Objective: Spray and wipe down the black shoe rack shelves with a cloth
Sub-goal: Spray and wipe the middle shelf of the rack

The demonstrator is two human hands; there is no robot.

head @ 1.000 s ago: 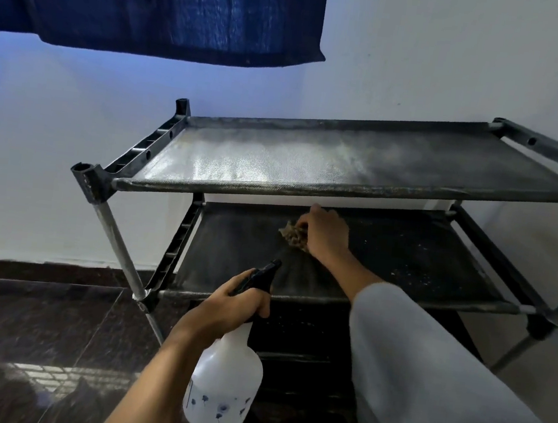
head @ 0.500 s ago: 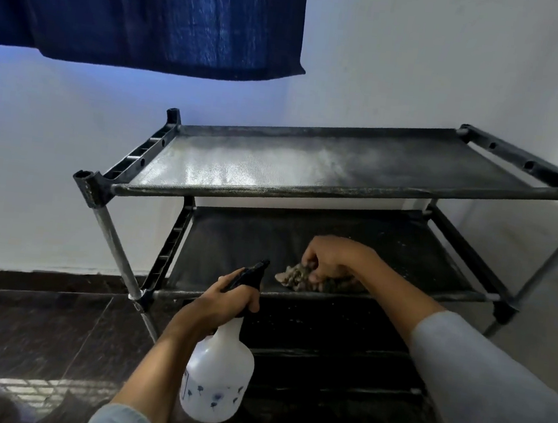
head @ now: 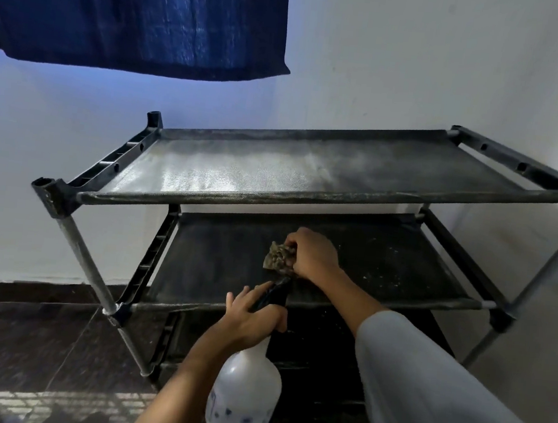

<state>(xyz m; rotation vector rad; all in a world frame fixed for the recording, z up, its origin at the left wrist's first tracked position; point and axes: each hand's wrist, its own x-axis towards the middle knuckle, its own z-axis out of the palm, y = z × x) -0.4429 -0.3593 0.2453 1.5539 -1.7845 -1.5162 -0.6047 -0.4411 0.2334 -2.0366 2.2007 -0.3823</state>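
risk check: mid-shelf wipe, bottle idle in the other hand

right hand (head: 314,254) has its fingers curled round a crumpled, mottled brown-grey cloth (head: 278,259), bunched against the middle black fabric shelf (head: 386,257) of the black tube-frame shoe rack (head: 65,195). most of the cloth sticks out left of the knuckles; fingertips are hidden under it, so exact contact is unclear.

left hand (head: 249,318) grips the neck of a white plastic spray bottle with black trigger head (head: 245,390). thumb and fingers wrap the neck, one finger looks lifted off above the trigger. nozzle points up toward the right wrist, just below the cloth.

what could go wrong, as i read it:
- fabric shelf likely sags under pressure, so a hard push could slip the cloth off the front rail just below the right wrist.
- cloth is wadded small, so it covers little per pass; pale specks right of the right hand could get missed.
- accidental trigger squeeze would wet the right sleeve, not the shelf.
- rack looks light on thin poles, so a sideways scrub may shift it.
- top shelf (head: 257,174), above the knuckles, shines as if wet; may dry streaky if left.
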